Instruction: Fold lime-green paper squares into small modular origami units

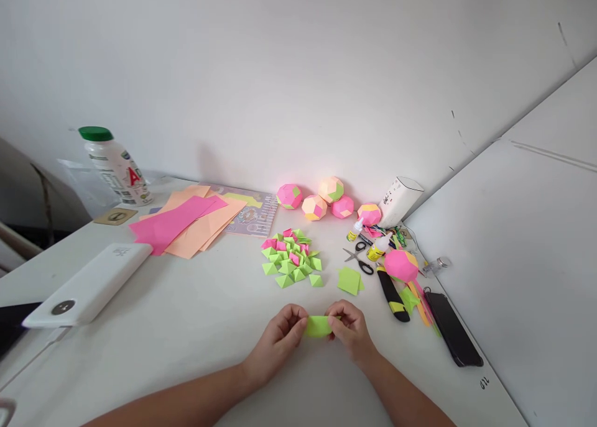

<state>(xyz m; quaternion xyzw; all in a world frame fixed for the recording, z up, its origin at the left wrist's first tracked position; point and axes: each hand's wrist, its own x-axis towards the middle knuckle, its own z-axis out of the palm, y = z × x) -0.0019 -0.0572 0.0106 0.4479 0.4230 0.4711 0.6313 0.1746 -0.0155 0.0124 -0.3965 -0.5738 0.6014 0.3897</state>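
Note:
A piece of green paper [318, 326], folded into a narrow rectangle, is stretched between my two hands just above the table. My left hand [280, 340] pinches its left end between thumb and fingers. At its right end my right hand [351, 329] grips it the same way, thumb in front. Straight ahead lies a small stack of green paper squares [349, 280]. Left of that sits a heap of folded green and pink paper pieces [293, 259].
Scissors [360, 257], glue bottles [378, 247], a box cutter [393, 293] and a phone [452, 327] lie to the right. Paper balls [314, 207] line the wall. Leftward are pink and peach sheets [180, 219], a white power bank [93, 284] and a bottle [116, 169].

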